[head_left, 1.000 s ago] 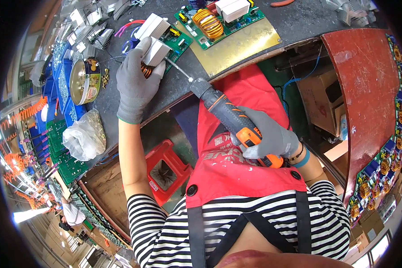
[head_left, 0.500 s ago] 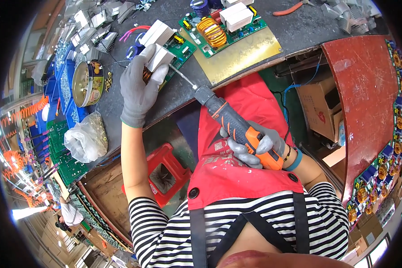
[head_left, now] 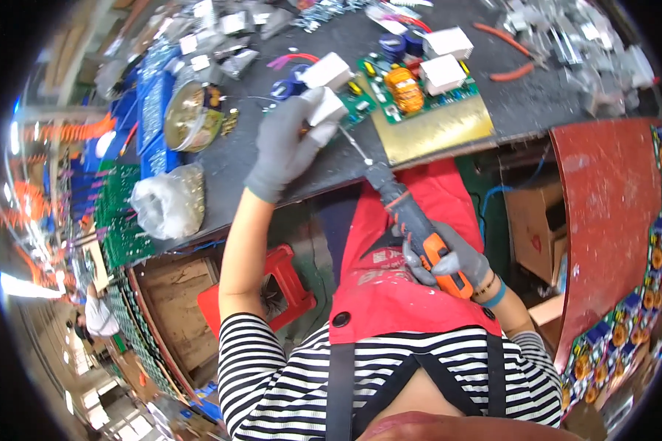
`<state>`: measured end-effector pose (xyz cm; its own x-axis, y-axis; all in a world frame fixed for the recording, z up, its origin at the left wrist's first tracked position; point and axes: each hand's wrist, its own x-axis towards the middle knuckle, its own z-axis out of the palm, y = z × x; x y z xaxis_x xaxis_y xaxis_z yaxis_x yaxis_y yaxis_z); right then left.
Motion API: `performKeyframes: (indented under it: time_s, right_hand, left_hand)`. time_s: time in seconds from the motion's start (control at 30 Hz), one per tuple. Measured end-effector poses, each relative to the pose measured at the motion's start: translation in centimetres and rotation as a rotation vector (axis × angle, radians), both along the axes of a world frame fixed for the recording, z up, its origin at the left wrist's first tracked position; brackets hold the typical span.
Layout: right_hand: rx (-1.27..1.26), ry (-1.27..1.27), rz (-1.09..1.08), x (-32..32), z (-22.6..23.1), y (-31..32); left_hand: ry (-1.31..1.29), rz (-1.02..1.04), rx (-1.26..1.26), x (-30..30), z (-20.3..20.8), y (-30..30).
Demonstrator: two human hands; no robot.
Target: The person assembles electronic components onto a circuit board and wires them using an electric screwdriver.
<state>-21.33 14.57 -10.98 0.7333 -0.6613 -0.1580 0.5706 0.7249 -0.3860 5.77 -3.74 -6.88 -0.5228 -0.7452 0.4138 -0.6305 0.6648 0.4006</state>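
My gloved left hand (head_left: pixel 287 143) is closed around a white-faced heat sink (head_left: pixel 329 109) on a green circuit board (head_left: pixel 362 109), fingers on its far side and thumb on the near side. In my gloved right hand (head_left: pixel 452 257) is an orange-and-black cordless screwdriver (head_left: pixel 408 209), gripped by its body. Its long bit (head_left: pixel 357 141) points away from me, with the tip beside the held heat sink; blur hides whether they touch. To the right, a second circuit board (head_left: pixel 386 106) with a copper coil (head_left: pixel 404 90) lies partly on a brass-coloured plate (head_left: pixel 449 132).
Left of my left hand stand a round tin (head_left: pixel 191 121) of small fasteners, blue bins (head_left: pixel 154 110) and a plastic bag (head_left: pixel 169 202). Pliers (head_left: pixel 511 62) and loose metal pieces (head_left: pixel 566 44) lie at the back right. A red stool (head_left: pixel 283 287) is below the bench.
The whole view has shifted, so the bench sits further right and lower, and the pliers show fully. Both hands keep their holds, with the bit still beside the heat sink.
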Motion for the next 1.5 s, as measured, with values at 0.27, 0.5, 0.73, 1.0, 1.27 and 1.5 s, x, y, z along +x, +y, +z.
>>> performKeyframes:
  time_s: [0.27, 0.5, 0.73, 1.0, 1.27, 1.5]
  right_hand:
    - [-0.247, 0.472, -0.001, -5.1, 0.3, 2.1]
    - [-0.225, 0.529, -0.053, -4.3, 1.7, 0.9]
    - [-0.313, 0.562, -0.053, -4.4, 1.8, 0.7]
    - [-0.288, 0.554, 0.014, -4.3, 1.5, 0.5]
    - [-0.326, 0.563, 0.032, -4.1, 1.8, 0.1]
    - [-0.36, 0.578, 0.04, -3.7, 1.6, 0.0]
  left_hand:
    - [0.429, 0.664, -0.092, 5.4, 0.7, 0.6]
    - [-0.386, 0.768, -0.184, 10.7, -1.9, -4.3]
    - [-0.367, 0.62, -0.272, 11.5, -3.4, -4.5]
    - [0.061, 0.476, 0.041, 10.4, -2.8, -1.6]
    - [-0.003, 0.648, -0.145, 12.7, -2.9, -1.2]
    - [-0.182, 0.667, -0.111, 11.1, -3.3, -0.3]
